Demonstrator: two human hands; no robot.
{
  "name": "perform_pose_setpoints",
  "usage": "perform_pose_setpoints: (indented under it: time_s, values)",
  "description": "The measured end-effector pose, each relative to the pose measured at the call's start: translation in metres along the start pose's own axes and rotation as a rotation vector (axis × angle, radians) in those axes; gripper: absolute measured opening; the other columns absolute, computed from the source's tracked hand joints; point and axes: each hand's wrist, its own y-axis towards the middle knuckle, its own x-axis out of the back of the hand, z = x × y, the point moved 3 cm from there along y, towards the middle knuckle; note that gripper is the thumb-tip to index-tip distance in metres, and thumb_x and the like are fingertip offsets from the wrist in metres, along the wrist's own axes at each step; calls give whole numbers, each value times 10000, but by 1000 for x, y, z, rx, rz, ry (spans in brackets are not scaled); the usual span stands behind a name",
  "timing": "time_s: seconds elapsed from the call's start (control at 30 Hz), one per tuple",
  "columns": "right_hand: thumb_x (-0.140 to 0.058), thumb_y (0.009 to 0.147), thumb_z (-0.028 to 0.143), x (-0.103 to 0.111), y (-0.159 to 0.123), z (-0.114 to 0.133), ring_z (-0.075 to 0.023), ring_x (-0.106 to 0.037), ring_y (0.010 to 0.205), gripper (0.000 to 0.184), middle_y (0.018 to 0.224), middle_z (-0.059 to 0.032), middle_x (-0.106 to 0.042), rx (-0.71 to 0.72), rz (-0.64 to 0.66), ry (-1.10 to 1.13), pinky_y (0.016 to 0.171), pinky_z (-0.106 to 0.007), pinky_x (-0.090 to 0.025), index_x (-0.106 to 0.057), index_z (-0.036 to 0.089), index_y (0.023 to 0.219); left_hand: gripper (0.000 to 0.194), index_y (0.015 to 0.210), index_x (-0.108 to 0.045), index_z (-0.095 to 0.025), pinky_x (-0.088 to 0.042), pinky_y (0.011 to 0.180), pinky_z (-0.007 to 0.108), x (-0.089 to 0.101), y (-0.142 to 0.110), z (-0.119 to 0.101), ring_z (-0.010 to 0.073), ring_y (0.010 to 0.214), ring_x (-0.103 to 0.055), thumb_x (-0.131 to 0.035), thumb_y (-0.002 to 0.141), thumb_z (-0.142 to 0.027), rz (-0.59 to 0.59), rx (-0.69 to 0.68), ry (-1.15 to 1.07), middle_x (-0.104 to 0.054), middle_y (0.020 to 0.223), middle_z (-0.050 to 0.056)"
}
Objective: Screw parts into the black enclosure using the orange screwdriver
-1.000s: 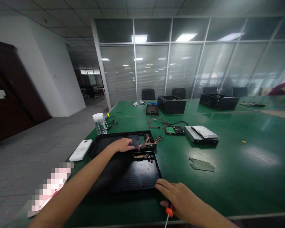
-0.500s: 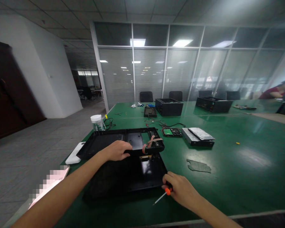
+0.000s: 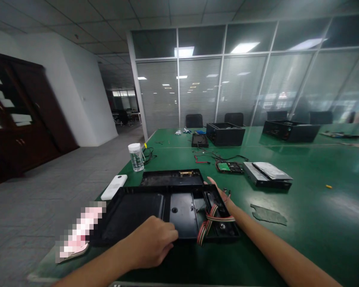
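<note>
A shallow black plastic casing (image 3: 179,223) with striped ribbon wires (image 3: 208,223) at its right end lies in front of me, its hollow side up. My left hand (image 3: 155,241) is closed over its near edge, fingers curled. Behind it lies a second black panel (image 3: 170,178) with a brass-coloured strip on it. My right hand (image 3: 217,189) reaches past the casing's right end to that panel's right end. The casing and loose wires partly hide its fingers, so its grip is unclear. No screwdriver is visible now.
A water bottle (image 3: 136,157), a white phone-like object (image 3: 114,187) and a blurred-out item (image 3: 80,231) line the left table edge. Rightward are a circuit board (image 3: 229,166), a silver drive (image 3: 267,175) and a grey-green flat piece (image 3: 269,214). Black computer cases (image 3: 225,134) stand farther back.
The ribbon-wired casing has come toward me, and the other panel now lies behind it. My right hand has moved forward; the orange-handled screwdriver it held has gone out of sight.
</note>
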Motion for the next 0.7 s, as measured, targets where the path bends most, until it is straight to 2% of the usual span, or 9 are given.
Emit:
perform_pose_setpoints:
  time_s: [0.07, 0.13, 0.2, 0.3, 0.37, 0.47, 0.57, 0.63, 0.7]
  values:
    - [-486, 776, 237, 18, 1, -11, -266, -390, 1225, 480, 1383, -138, -353, -26, -115, -340, 981, -399, -339, -433, 168, 1248, 40, 827, -515, -202, -433, 633, 284, -13, -2, -3, 181, 738, -593, -502, 802, -173, 34, -3, -3, -612, 860, 12]
    - [-429, 798, 155, 39, 0, -24, -281, -443, 1179, 433, 1418, -186, -263, -122, -191, -715, 922, -402, -391, -455, 129, 1229, 56, 842, -521, -211, -438, 638, 290, -26, -2, -3, 187, 744, -598, -505, 798, -180, 52, -3, -18, -617, 870, 16]
    - [-393, 811, 107, 62, -5, -38, -279, -527, 1081, 379, 1420, -201, -240, -256, -206, -960, 824, -390, -447, -506, 134, 1172, 69, 854, -532, -216, -442, 651, 295, -36, 2, 1, 195, 765, -603, -518, 790, -193, 56, 12, -32, -624, 882, 24]
    - [-404, 821, 115, 94, -13, -58, -254, -594, 955, 305, 1379, -203, -301, -451, -237, -1034, 765, -372, -454, -573, 145, 1072, 88, 850, -568, -215, -444, 659, 298, -47, 10, 12, 208, 781, -611, -547, 766, -199, 76, 57, -33, -637, 870, 39]
    - [-445, 822, 163, 105, -13, -65, -236, -597, 938, 261, 1318, -191, -386, -467, -267, -963, 792, -351, -436, -598, 142, 1033, 99, 833, -603, -211, -445, 657, 302, -48, 16, 23, 221, 783, -616, -586, 736, -226, 107, 110, -20, -648, 846, 49]
    - [-445, 840, 236, 101, -7, -60, -206, -574, 961, 239, 1125, -130, -565, -302, -272, -780, 831, -294, -405, -626, 150, 969, 207, 767, -647, -202, -443, 619, 298, -38, 28, 45, 234, 727, -618, -659, 677, -389, 203, 178, -38, -658, 756, 52]
    - [-418, 856, 291, 77, 0, -42, -188, -588, 885, 255, 942, -69, -651, -182, -224, -637, 781, -270, -405, -638, 191, 936, 377, 796, -659, -208, -425, 569, 263, -24, 49, 67, 204, 666, -608, -626, 663, -560, 256, 154, -139, -659, 725, 35]
    - [-418, 856, 327, 59, 2, -28, -182, -597, 828, 260, 891, -49, -665, -141, -185, -592, 737, -263, -403, -643, 213, 918, 377, 918, -643, -220, -426, 610, 246, -19, 70, 80, 192, 734, -607, -615, 704, -529, 151, 124, -157, -664, 813, 32]
    - [-416, 856, 357, 44, 2, -17, -177, -598, 790, 273, 849, -44, -669, -113, -151, -576, 709, -258, -395, -650, 218, 878, 413, 1014, -613, -218, -430, 686, 258, -23, 90, 87, 209, 839, -597, -664, 689, -469, 31, 89, -98, -652, 926, 47]
